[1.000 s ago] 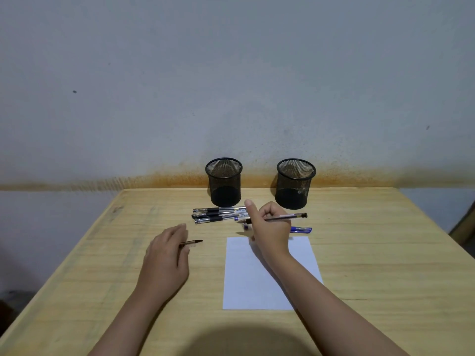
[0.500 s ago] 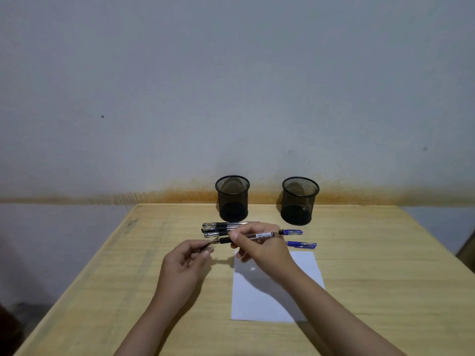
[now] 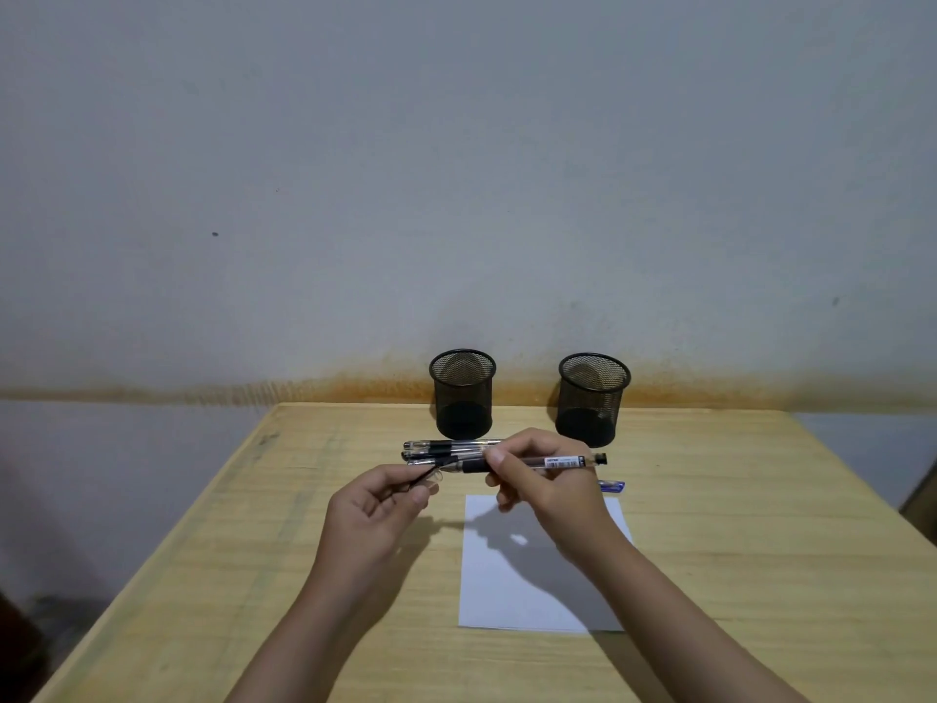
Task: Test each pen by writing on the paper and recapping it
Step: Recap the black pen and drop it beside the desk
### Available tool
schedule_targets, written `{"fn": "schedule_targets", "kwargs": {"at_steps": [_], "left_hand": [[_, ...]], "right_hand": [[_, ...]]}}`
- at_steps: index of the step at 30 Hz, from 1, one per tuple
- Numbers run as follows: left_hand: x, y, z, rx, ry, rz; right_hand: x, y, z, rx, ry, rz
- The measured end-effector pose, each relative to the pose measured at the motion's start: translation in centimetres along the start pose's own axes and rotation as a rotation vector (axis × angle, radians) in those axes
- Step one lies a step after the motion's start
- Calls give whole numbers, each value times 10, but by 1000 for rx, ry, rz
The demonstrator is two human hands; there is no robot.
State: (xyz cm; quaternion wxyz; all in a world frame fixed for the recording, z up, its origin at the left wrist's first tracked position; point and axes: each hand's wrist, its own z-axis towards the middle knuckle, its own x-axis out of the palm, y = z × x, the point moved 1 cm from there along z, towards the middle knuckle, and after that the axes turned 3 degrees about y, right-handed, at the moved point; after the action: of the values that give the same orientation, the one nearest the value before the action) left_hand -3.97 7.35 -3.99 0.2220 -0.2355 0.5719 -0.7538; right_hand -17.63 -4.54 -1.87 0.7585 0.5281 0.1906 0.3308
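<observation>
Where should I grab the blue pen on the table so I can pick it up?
Pinch the blue pen by its capped end, coming from above on the right. It lies flat just beyond the paper, and only that end shows; the rest is hidden behind the right hand. Wait until that hand moves, probably, then take the middle of the barrel.

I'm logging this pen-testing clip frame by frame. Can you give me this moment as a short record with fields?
left hand: pinches a clear pen cap with black clip
right hand: grips a clear-barrelled black gel pen, level, tip toward the cap
cap: at the pen tip, not seated
white paper sheet: flat on the wooden table, under the right hand
spare pens: lying behind the hands
black mesh cups: two, upright at the far edge
</observation>
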Motion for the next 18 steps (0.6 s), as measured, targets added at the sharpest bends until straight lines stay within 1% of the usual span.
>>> {"fn": "schedule_targets", "kwargs": {"at_steps": [4,7,12,15,18], "left_hand": [[7,-3,-1,-7,15,-7],[13,-7,-3,-10,16,-12],[23,-19,-9,-8,150,87],[27,-26,-11,1,172,129],[36,-30,-12,37,180,182]], "right_hand": [[-7,2,-3,-19,-23,2],[-11,6,-6,-24,-3,-24],[-16,11,-14,10,69,-77],[-24,15,-23,10,105,-106],[-31,21,-33,-49,96,-128]]}}
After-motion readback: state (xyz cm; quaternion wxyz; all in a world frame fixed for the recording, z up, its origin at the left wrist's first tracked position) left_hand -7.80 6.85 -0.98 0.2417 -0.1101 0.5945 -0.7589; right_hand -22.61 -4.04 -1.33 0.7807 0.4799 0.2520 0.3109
